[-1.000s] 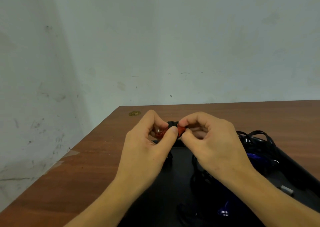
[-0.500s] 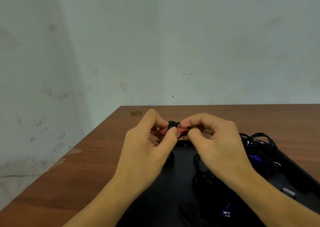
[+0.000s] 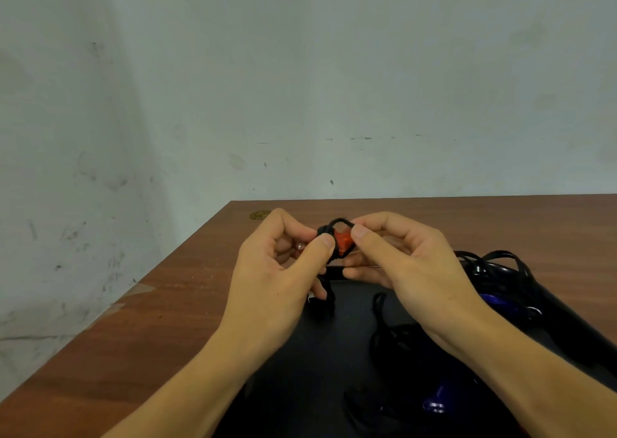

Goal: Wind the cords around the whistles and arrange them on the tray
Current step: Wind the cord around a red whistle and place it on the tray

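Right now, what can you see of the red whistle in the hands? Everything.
The small red plastic whistle is held in the air above the black tray, mostly hidden by fingers. Black cord is wound round its left end, and a loop arches over the top. The left hand pinches the wound end; the right hand pinches the loop.

Scuffed pale wall [image 3: 300, 70], wooden table [image 3: 133, 331]

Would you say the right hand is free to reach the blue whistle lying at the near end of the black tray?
Probably not yet: the right hand is pinching the black cord on the red whistle; otherwise the blue whistle lies unobstructed.
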A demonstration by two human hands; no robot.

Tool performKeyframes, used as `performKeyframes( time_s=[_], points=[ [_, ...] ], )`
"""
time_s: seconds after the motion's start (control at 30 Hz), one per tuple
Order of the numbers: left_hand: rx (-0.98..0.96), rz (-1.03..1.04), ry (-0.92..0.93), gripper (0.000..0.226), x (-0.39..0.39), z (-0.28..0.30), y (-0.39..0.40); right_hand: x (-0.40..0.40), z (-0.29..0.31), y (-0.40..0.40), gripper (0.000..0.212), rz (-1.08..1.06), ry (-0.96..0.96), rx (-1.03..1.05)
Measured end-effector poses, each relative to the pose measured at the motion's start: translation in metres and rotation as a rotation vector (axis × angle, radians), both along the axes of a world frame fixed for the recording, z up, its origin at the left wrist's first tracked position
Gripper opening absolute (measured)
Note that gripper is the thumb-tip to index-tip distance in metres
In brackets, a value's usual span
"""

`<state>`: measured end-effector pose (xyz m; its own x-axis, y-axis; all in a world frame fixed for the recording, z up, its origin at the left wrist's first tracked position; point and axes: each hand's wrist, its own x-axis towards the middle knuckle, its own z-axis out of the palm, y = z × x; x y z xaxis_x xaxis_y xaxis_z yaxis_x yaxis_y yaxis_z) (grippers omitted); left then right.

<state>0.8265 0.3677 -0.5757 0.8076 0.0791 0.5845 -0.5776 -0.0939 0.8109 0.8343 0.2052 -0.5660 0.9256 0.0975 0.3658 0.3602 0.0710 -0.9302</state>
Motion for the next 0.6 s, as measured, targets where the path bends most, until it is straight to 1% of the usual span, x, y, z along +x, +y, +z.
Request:
performKeyframes(
  time_s=[0.1, 0.2, 0.33, 0.4, 0.5, 0.6],
  points=[
    [-0.025, -0.049, 0.014, 0.024, -0.001, 0.002, -0.001, -0.004, 0.006, -0.002, 0.015, 0.104, 0.073, 0.073],
    [-0.041, -0.107, 0.053, 0.027, -0.003, 0.003, -0.003, -0.006, 0.010, -0.003, 0.019, 0.160, 0.155, 0.146],
    [-0.096, -0.242, 0.100, 0.019, -0.003, 0.002, -0.001, -0.006, 0.009, -0.004, 0.014, 0.239, 0.248, 0.210],
    [-0.142, -0.315, 0.122, 0.021, -0.003, 0.002, -0.001, -0.008, 0.010, -0.004, 0.015, 0.306, 0.290, 0.260],
    [-0.190, -0.423, 0.141, 0.021, -0.004, 0.004, 0.000, -0.010, 0.012, -0.004, 0.018, 0.372, 0.307, 0.275],
    [-0.222, -0.455, 0.155, 0.020, -0.004, 0.004, 0.001, -0.009, 0.013, -0.004, 0.017, 0.376, 0.306, 0.272]
  ],
)
